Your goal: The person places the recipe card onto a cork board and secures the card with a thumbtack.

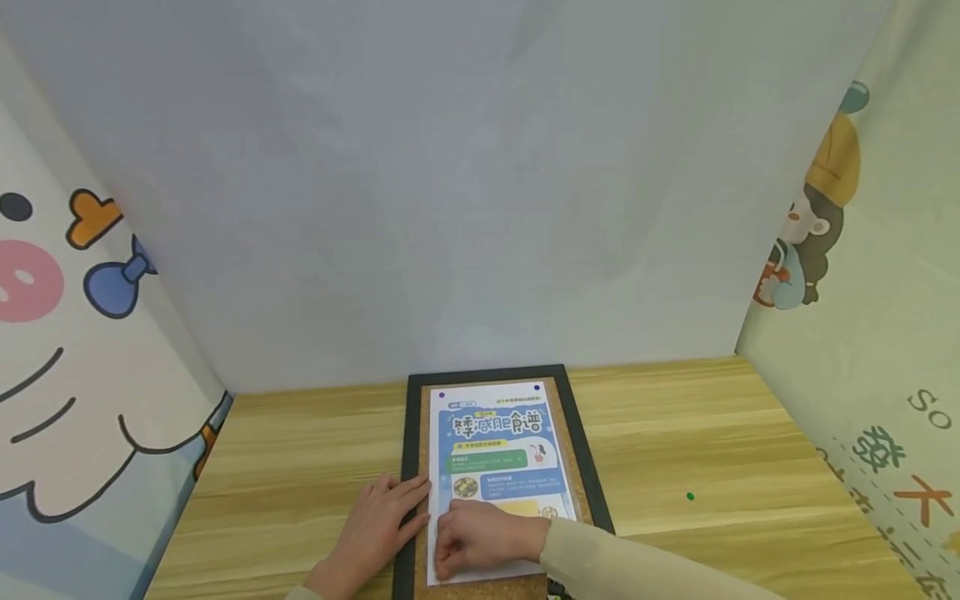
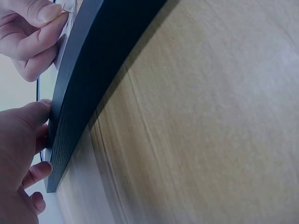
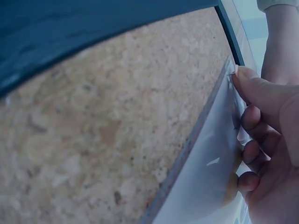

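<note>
A printed poster [image 1: 501,467] lies on a cork board [image 1: 564,417] with a black frame [image 1: 588,467]. Near the poster's lower left corner, my right hand [image 1: 483,533] pinches a small pale push pin [image 3: 236,70] between thumb and index finger. Its thin needle shows in the left wrist view, pointing at the paper. My left hand [image 1: 378,521] rests on the frame's left side, fingers extended onto the poster's edge. A purple pin [image 1: 442,395] and a dark blue pin [image 1: 537,387] sit at the poster's top corners. My right hand and sleeve cover the poster's lower part.
The board lies on a wood-grain table [image 1: 300,475]. To its right is a small green pin [image 1: 690,497]. A plain pale curtain [image 1: 450,208] hangs behind, with printed cartoon panels on both sides. Something small and dark [image 1: 555,588] shows under the right sleeve.
</note>
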`<state>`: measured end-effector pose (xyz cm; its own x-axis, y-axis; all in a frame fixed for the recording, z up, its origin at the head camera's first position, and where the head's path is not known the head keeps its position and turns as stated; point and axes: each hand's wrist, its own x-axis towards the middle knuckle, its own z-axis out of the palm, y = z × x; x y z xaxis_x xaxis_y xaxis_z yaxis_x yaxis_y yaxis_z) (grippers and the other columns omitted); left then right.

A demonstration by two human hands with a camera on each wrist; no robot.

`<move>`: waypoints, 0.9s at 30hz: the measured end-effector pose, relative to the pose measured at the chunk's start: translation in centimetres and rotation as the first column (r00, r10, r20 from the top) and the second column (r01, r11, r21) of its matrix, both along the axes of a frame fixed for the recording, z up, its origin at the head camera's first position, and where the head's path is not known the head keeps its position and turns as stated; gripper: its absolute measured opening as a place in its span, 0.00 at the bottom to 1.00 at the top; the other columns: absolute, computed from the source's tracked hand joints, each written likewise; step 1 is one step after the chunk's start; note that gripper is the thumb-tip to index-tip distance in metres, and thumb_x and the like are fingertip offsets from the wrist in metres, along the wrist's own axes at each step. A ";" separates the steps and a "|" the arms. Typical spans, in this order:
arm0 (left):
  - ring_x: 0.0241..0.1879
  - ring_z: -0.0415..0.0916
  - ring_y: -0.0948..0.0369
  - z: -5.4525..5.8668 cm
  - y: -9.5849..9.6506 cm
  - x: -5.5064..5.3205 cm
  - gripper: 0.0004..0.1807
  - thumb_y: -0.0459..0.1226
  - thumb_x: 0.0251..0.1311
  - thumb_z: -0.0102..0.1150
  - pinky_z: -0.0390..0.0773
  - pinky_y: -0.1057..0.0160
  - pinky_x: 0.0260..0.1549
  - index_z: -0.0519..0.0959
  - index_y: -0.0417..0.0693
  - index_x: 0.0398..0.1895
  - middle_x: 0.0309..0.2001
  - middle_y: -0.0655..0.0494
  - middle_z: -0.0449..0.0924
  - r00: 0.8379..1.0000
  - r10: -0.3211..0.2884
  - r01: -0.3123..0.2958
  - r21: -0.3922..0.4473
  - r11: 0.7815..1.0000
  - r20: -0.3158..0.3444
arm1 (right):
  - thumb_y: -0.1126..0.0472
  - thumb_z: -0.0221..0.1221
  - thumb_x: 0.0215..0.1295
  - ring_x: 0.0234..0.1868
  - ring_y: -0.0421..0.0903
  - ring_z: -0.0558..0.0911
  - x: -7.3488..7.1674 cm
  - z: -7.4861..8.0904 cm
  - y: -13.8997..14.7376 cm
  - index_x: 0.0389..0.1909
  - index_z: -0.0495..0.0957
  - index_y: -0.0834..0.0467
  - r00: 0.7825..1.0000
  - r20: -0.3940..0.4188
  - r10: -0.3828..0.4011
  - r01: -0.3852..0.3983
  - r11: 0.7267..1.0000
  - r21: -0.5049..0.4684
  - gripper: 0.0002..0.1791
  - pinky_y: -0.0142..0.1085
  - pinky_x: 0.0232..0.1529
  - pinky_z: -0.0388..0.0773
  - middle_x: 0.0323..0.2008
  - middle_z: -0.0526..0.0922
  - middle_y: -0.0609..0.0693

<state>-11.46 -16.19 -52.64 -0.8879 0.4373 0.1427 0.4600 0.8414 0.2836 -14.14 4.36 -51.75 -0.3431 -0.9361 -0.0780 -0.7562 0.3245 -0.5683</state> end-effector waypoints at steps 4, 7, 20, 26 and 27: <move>0.34 0.57 0.64 0.0 0.0 0.0 0.24 0.51 0.60 0.58 0.59 0.61 0.35 0.76 0.57 0.59 0.58 0.63 0.75 1.000 0.003 -0.002 -0.009 1.000 0.007 | 0.49 0.59 0.62 0.29 0.26 0.66 -0.1 0.1 0.0 0.34 0.85 0.44 1.000 0.004 0.000 0.000 1.000 -0.001 0.07 0.20 0.35 0.61 0.27 0.76 0.28; 0.34 0.57 0.64 0.0 0.0 -0.1 0.24 0.50 0.60 0.58 0.59 0.61 0.34 0.76 0.56 0.58 0.57 0.63 0.75 1.000 0.000 0.000 -0.009 1.000 -0.002 | 0.50 0.58 0.63 0.30 0.27 0.67 -0.1 0.3 0.1 0.34 0.85 0.44 1.000 0.000 0.005 -0.005 1.000 -0.003 0.07 0.20 0.35 0.62 0.28 0.76 0.29; 0.35 0.58 0.64 0.0 0.1 -0.2 0.24 0.51 0.60 0.57 0.60 0.61 0.35 0.76 0.56 0.58 0.58 0.63 0.75 1.000 0.008 -0.008 -0.021 1.000 0.018 | 0.51 0.58 0.63 0.31 0.28 0.68 -0.4 0.8 0.6 0.33 0.85 0.46 0.999 0.021 0.033 -0.032 0.999 -0.007 0.08 0.20 0.36 0.63 0.27 0.76 0.32; 0.34 0.58 0.65 -0.1 0.1 -0.2 0.24 0.51 0.60 0.57 0.59 0.62 0.34 0.76 0.56 0.58 0.57 0.63 0.75 1.000 0.001 -0.001 -0.021 1.000 0.001 | 0.53 0.58 0.63 0.30 0.29 0.67 -0.5 0.7 0.7 0.34 0.85 0.46 0.998 0.041 0.054 -0.054 0.999 -0.001 0.07 0.21 0.37 0.62 0.27 0.76 0.32; 0.34 0.58 0.65 -0.1 0.1 -0.2 0.23 0.51 0.60 0.57 0.59 0.62 0.34 0.77 0.56 0.58 0.57 0.63 0.75 1.000 -0.001 0.001 -0.024 1.000 -0.003 | 0.53 0.59 0.63 0.30 0.29 0.66 -0.5 0.8 0.8 0.34 0.85 0.47 0.997 0.047 0.059 -0.059 0.998 0.004 0.07 0.21 0.37 0.62 0.28 0.76 0.32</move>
